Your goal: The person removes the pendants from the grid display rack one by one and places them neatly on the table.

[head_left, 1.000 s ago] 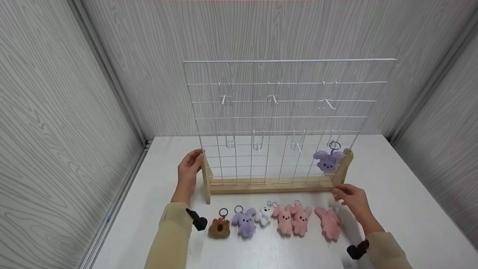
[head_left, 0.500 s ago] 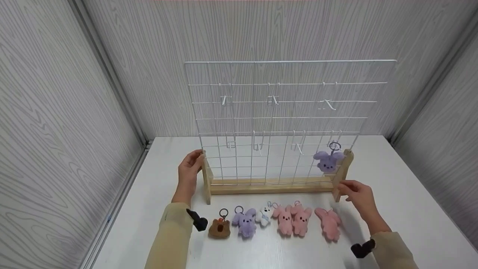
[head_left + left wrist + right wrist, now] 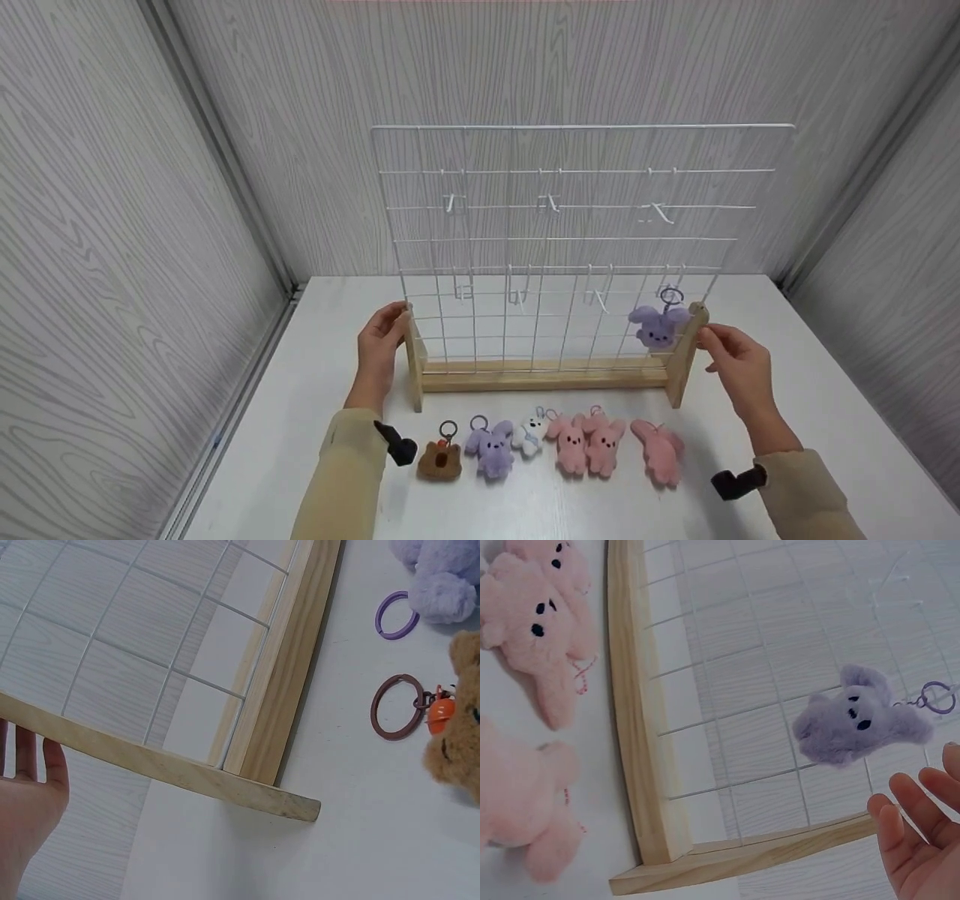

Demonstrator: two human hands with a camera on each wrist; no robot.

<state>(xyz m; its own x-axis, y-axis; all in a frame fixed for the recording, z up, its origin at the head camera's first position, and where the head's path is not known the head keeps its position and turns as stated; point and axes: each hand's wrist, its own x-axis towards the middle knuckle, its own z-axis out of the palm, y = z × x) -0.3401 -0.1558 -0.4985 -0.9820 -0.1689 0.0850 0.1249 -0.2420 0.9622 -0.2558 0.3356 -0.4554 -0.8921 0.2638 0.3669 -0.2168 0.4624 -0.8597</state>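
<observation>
A white wire grid rack [image 3: 532,334] with a wooden base stands on the table. My left hand [image 3: 381,337] holds the rack's left wooden upright [image 3: 172,765] near its top, fingertips partly hidden by the wood. At the right upright [image 3: 681,371], my right hand [image 3: 739,367] has fingers loosely bent, fingertips beside or touching its outer side; contact is unclear. Its fingers [image 3: 907,799] hold nothing. A purple bunny plush keychain [image 3: 658,327] hangs by its ring from the lower right hook, also seen as the purple plush [image 3: 847,720] in the right wrist view.
In front of the rack lie a brown bear keychain [image 3: 440,461], a purple bunny [image 3: 495,451], a white plush [image 3: 530,435], two pink bunnies [image 3: 571,446] side by side, and another pink plush [image 3: 661,456]. Several white hooks [image 3: 551,202] without plushes project from the grid.
My right hand has moved up and outward from the right upright's foot to near its top. The left hand stays at the left upright. Rack and plushes keep their places.
</observation>
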